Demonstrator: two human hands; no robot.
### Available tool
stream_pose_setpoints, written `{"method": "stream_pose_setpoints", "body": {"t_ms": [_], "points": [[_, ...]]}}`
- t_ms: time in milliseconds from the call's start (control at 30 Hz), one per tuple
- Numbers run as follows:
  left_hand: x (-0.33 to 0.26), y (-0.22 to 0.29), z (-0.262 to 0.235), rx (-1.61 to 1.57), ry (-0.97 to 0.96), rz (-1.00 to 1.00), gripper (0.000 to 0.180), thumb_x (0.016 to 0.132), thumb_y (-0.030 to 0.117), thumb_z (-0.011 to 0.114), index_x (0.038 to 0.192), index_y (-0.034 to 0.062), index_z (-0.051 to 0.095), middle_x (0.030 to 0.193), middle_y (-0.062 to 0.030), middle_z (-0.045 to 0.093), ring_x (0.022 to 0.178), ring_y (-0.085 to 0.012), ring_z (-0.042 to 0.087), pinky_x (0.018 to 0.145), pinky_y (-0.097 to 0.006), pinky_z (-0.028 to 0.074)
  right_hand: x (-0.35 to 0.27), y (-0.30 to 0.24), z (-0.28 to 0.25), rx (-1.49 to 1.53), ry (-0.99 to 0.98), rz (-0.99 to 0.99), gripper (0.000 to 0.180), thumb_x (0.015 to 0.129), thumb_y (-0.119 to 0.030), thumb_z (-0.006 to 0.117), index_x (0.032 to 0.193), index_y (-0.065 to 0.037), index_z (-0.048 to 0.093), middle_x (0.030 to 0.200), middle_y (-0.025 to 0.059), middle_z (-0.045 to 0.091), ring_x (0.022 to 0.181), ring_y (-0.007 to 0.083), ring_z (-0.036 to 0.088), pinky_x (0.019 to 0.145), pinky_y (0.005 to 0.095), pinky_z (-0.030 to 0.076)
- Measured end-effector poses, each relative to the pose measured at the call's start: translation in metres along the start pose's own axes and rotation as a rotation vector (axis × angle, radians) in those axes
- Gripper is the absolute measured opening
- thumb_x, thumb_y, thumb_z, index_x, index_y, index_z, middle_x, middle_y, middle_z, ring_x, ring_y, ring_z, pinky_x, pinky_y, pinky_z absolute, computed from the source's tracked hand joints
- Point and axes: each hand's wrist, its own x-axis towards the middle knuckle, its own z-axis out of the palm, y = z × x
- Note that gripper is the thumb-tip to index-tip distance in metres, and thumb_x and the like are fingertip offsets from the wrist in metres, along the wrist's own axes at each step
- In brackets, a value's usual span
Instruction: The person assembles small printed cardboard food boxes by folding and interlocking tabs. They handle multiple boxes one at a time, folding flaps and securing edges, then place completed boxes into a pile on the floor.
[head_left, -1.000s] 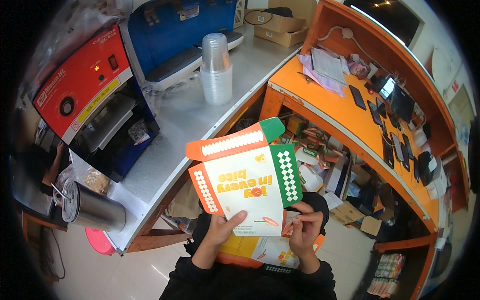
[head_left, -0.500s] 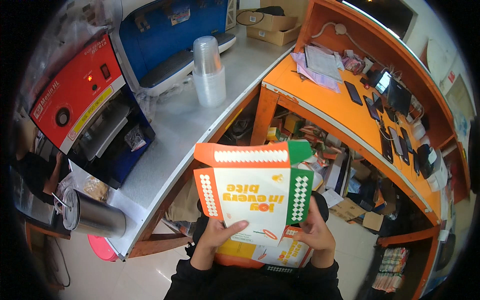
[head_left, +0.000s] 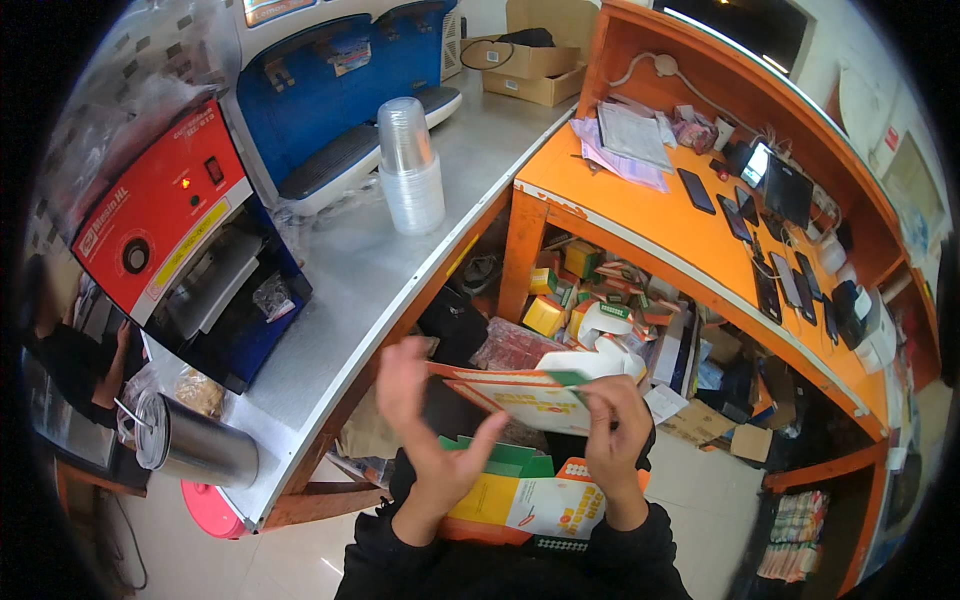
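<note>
Head view: right hand pinches flat printed cardboard carton; left hand seemingly spread.

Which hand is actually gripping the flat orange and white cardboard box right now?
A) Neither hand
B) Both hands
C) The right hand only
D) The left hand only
C: the right hand pinches the near edge of the flat cardboard box, while the left hand is open with fingers spread beside it, not closed on it.
</note>
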Motion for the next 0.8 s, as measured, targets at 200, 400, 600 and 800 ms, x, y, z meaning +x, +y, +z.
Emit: {"method": "stream_pose_setpoints", "body": {"t_ms": [200, 400, 600, 800], "points": [[0.004, 0.009, 0.017, -0.298, -0.128, -0.075, 0.013, 0.077, 0.008, 0.067, 0.089, 0.0052, 0.061, 0.079, -0.0057, 0.065, 0.078, -0.0184, 0.058, 0.088, -0.038, 0.034, 0.000, -0.007, 0.010, -0.231, 0.092, -0.205, 0.016, 0.074, -0.005, 0.068, 0.088, -0.006, 0.061, 0.076, 0.0058, 0.061, 0.068, 0.0237, 0.057, 0.070, 0.0358, 0.046], [-0.006, 0.012, 0.026, -0.506, 0.074, -0.243, 0.009, 0.076, 0.001, 0.068, 0.082, 0.0037, 0.062, 0.074, -0.0028, 0.065, 0.067, -0.0137, 0.052, 0.075, -0.029, 0.036, -0.011, -0.002, 0.006, -0.195, 0.076, -0.363, 0.017, 0.073, -0.008, 0.069, 0.086, -0.007, 0.058, 0.091, 0.0071, 0.065, 0.087, 0.0245, 0.062, 0.088, 0.0411, 0.044], [0.006, 0.008, 0.011, -0.603, -0.214, -0.382, 0.007, 0.075, 0.002, 0.070, 0.073, 0.0044, 0.063, 0.068, -0.0027, 0.064, 0.063, -0.0120, 0.050, 0.072, -0.027, 0.036, -0.005, 0.000, -0.014, -0.273, -0.155, -0.688, 0.015, 0.076, -0.005, 0.064, 0.088, -0.009, 0.057, 0.103, 0.0077, 0.065, 0.099, 0.0260, 0.062, 0.093, 0.0441, 0.043], [0.008, 0.009, 0.012, -0.610, -0.420, -0.179, 0.007, 0.075, 0.008, 0.071, 0.073, 0.0067, 0.064, 0.064, 0.0007, 0.062, 0.061, -0.0125, 0.054, 0.075, -0.030, 0.036, -0.006, -0.004, -0.013, -0.131, -0.212, -0.428, 0.017, 0.076, -0.002, 0.065, 0.090, -0.008, 0.058, 0.097, 0.0096, 0.066, 0.094, 0.0265, 0.064, 0.094, 0.0479, 0.042]]}}
